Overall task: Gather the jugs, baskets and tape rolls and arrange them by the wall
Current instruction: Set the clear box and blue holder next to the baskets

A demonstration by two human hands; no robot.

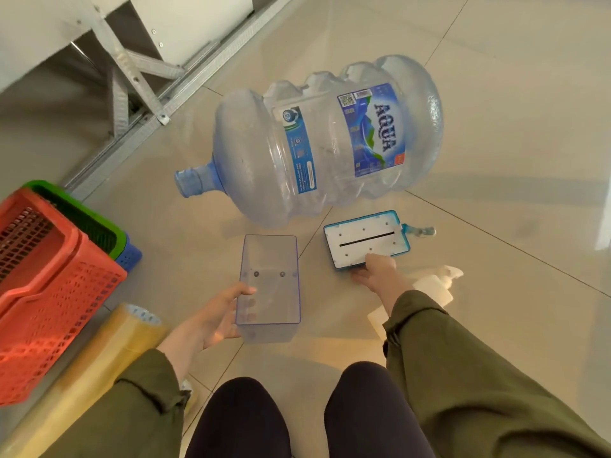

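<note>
Clear plastic, the jug (327, 140) lies on the floor with neck pointing left, beyond both hands: left hand (215, 317) grips a transparent box (269, 279), right hand (377, 272) nearer, fingers pinching a blue-rimmed lid (365, 238).

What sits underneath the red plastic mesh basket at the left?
The red plastic mesh basket is nested in a green basket, whose rim shows behind it, with a blue basket corner below that. Their interiors and the floor beneath are covered.

Glossy beige tiled floor (496, 94) with soft reflections, grey metal frame (132, 77) at upper left.
</note>
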